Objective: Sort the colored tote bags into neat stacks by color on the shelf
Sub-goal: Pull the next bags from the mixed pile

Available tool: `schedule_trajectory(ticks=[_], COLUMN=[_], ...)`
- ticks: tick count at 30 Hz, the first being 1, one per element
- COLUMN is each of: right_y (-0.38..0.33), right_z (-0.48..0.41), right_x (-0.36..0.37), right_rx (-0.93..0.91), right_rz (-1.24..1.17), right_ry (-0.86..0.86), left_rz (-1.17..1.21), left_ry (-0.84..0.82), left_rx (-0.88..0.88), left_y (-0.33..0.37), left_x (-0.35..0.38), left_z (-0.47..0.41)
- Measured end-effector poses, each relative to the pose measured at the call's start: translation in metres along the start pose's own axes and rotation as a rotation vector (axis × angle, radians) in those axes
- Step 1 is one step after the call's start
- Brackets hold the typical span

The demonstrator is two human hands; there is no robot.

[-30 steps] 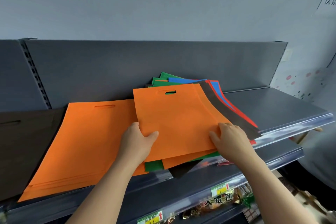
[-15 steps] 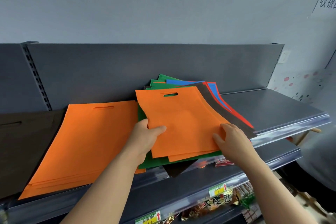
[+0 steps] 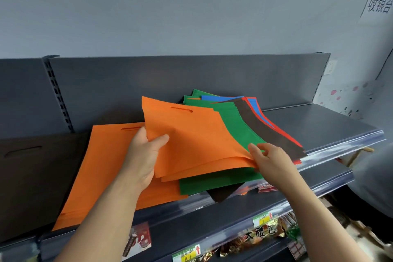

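A few orange tote bags (image 3: 195, 140) are lifted off the mixed pile. My left hand (image 3: 143, 155) grips their left edge, thumb on top. My right hand (image 3: 270, 160) pinches their lower right corner. Under them lies a green bag (image 3: 236, 132), then a brown bag (image 3: 268, 132), a red bag (image 3: 282, 132) and a blue bag (image 3: 254, 103), all fanned out on the grey shelf (image 3: 323, 121). To the left lies a flat stack of orange bags (image 3: 102, 168). A dark brown stack (image 3: 29, 178) sits at the far left.
The shelf's back panel (image 3: 170, 78) rises behind the bags, with bare shelf surface at the right. A clear price rail (image 3: 340, 144) runs along the front edge. Below, a lower shelf holds snack packets (image 3: 263, 234) and price tags.
Both hands have lifted the orange bags off the mixed pile and shifted them left, toward the orange stack. The green bag beneath is now largely uncovered.
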State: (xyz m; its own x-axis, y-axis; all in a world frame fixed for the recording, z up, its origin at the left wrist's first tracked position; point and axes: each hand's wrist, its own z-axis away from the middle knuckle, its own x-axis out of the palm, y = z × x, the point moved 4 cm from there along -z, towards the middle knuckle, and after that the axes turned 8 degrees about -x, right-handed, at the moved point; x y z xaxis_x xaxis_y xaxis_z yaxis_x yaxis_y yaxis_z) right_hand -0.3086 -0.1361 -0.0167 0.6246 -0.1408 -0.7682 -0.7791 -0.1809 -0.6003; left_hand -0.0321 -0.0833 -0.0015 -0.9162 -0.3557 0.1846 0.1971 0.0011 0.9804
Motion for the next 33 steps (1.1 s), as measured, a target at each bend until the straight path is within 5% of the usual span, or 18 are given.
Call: schedule_trajectory(ticks=[8,17,23,33], right_y=[-0.032,-0.099,-0.131,-0.114], right_z=[0.016,0.028,0.032,0.029], right_x=[0.026,0.073,0.122,0.139], right_rx=[0.035,-0.142,-0.220,-0.188], right_rz=[0.033,-0.014,0.093,0.335], right_ry=[0.014,0.046,-0.030,0.030], left_rz=[-0.458,-0.660,-0.750,-0.926], left_ry=[0.073,0.275,0.392,0.352], left_rx=[-0.055,0.132,0.042,-0.079], left_y=[-0.017,0.015,0.004,-0.020], left_x=[-0.045,-0.125,-0.182,-0.176], left_z=[-0.007,0.011,0.016,0.014])
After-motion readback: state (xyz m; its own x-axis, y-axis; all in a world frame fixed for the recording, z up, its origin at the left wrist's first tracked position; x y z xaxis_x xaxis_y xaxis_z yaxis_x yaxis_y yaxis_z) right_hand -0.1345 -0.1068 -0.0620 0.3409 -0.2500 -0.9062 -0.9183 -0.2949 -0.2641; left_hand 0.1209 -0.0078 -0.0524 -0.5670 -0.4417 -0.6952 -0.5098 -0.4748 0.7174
